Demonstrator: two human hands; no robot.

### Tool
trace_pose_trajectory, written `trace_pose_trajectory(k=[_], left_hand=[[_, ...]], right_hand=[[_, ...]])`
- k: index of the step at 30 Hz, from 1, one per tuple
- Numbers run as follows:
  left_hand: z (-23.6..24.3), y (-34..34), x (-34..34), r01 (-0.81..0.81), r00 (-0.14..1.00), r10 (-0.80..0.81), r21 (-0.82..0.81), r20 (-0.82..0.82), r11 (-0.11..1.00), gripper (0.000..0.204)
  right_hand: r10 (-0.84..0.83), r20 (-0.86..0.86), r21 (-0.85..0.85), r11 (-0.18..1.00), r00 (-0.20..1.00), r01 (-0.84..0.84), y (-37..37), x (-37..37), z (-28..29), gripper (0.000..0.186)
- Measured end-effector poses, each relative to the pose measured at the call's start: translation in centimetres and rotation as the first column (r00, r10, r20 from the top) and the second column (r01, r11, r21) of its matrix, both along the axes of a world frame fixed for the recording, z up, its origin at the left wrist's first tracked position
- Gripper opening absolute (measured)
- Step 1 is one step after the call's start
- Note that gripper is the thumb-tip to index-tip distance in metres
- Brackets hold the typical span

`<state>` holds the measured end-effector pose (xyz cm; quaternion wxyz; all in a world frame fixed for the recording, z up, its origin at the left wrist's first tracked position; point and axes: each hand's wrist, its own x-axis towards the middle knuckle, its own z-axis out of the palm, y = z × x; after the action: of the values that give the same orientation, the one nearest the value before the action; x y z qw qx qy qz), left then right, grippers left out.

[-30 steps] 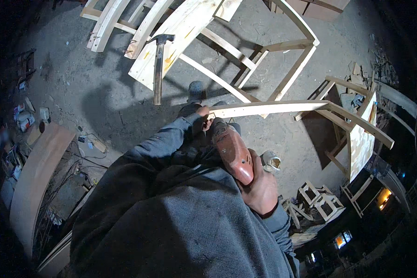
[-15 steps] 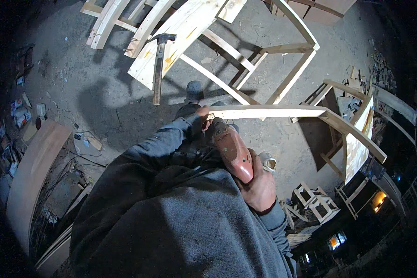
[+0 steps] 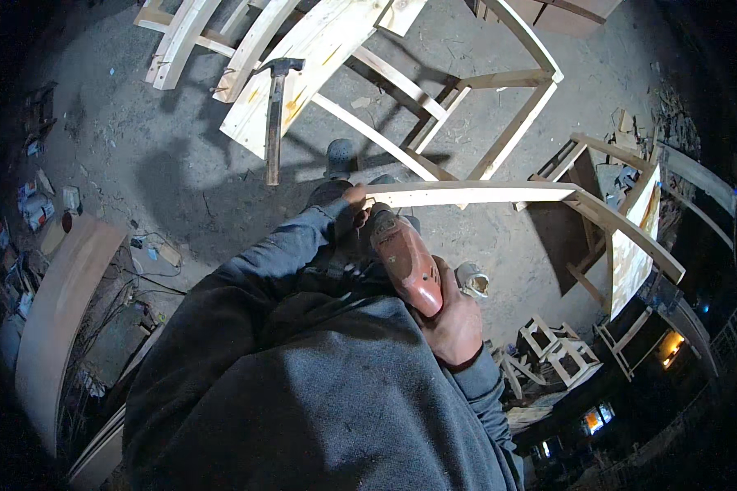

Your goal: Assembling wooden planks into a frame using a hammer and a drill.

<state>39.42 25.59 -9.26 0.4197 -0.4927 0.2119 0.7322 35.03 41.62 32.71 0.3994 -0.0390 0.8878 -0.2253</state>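
My right hand (image 3: 454, 327) is wrapped round the rear of a worn red power drill (image 3: 406, 266). The drill's front end points up toward the left end of a wooden frame; its tip and any bit are hidden from me. At that same end my left hand (image 3: 355, 199) grips the pale wooden frame (image 3: 467, 194), fingers closed round the timber and partly hidden by the sleeve. The frame's long bar runs to the right and joins an angled piece (image 3: 626, 233).
A hammer (image 3: 276, 123) lies on a wide board (image 3: 323, 65) of a wooden frame ahead. A small can (image 3: 472, 280) stands right of the drill. A curved plywood sheet (image 3: 70, 319) and cables lie at left. Stools (image 3: 561, 352) stand at lower right.
The drill and my right hand have shifted very slightly left and up. My left hand keeps its hold on the frame. The whole view has moved a little.
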Motion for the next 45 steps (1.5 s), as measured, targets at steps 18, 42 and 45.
trace_pose_trajectory(k=[18,42,45], left_hand=[[0.5,-0.7,0.4,0.001,1.0,-0.001,-0.002,0.018,1.0,0.039],[0.1,0.3,0.0,0.037,0.999,-0.037,0.018,-0.01,0.999,0.037],[0.0,0.6,-0.2,0.047,0.999,-0.046,0.018,-0.019,0.999,0.037]], right_hand=[[-0.07,0.111,0.04,0.997,0.991,0.065,0.6,-0.1,-1.7,0.076],[-0.133,0.077,-0.002,0.991,0.988,0.133,0.6,0.4,-2.5,0.075],[-0.128,0.057,0.001,0.992,0.99,0.128,0.6,0.7,-2.8,0.075]])
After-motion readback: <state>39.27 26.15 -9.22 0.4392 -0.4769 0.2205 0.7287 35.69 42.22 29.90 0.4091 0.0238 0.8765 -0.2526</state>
